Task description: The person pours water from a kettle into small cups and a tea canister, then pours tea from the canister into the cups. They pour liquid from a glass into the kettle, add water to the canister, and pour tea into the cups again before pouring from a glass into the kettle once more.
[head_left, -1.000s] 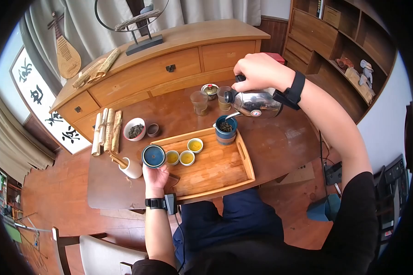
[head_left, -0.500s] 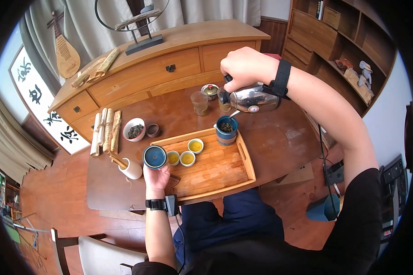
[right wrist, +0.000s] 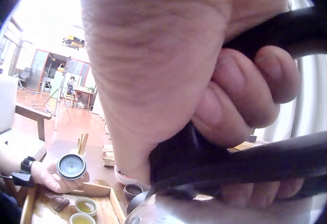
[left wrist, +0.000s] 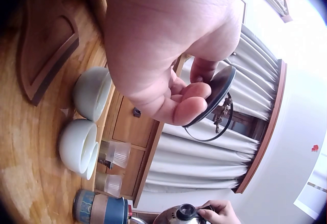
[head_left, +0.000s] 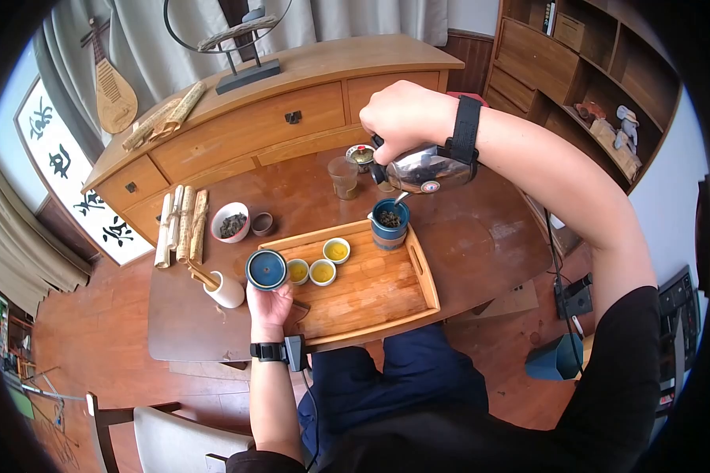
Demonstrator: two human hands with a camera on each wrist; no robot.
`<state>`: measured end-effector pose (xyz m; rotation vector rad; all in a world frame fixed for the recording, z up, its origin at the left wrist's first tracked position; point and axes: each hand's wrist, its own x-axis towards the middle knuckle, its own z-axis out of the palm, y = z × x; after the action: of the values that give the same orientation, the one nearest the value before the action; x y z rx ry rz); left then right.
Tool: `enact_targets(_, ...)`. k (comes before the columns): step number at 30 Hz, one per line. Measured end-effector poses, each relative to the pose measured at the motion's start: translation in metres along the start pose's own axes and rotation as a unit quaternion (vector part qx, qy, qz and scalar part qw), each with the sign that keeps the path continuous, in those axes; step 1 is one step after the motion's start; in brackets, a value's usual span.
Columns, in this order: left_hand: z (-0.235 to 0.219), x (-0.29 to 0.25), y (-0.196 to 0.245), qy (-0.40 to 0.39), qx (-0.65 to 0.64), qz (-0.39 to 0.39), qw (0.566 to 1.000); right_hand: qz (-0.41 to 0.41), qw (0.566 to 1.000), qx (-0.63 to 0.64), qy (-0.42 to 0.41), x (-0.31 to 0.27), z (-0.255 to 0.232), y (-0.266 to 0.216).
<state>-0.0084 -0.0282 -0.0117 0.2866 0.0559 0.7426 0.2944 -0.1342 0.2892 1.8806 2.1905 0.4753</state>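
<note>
Nearest, the left hand holds up a blue lid, its fingers bent and, with the thumb, pinching the rim. Close beside that hand's right side, a brown wooden piece lies on the wooden tray. Also on the tray, a little farther to the left hand's right, three white teacups hold yellow liquid. To the same hand's left stands a white vase with wooden tools in it.

Farther out, below the right hand, a blue mug with dark leaves inside stands at the tray's far right corner. The right hand wraps its fingers round the black handle of a metal kettle, which is tilted under the hand, its spout at the mug's mouth. Beyond the left hand are a bowl of dark leaves and a small dark cup. Past the kettle, left of the right hand, stands a clear cup; behind everything, beyond both hands, runs a wooden sideboard.
</note>
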Motion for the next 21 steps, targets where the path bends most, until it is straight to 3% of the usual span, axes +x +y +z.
enact_targets(7,0.007,-0.001,-0.001,0.03,0.022,0.008,0.999,-0.003,1.0,-0.016,-0.012,0.012,-0.002,-0.007)
enact_targets(10,0.003,-0.001,0.0,0.028,0.01,0.005,1.0,-0.019,1.0,-0.018,-0.002,0.014,-0.005,-0.012)
enact_targets(12,-0.002,0.001,0.001,-0.019,-0.004,-0.006,1.0,-0.03,0.999,-0.02,0.004,0.015,-0.007,-0.016)
enact_targets(21,-0.005,0.001,0.001,-0.009,-0.002,0.003,1.0,-0.029,0.998,-0.044,-0.031,0.018,-0.014,-0.027)
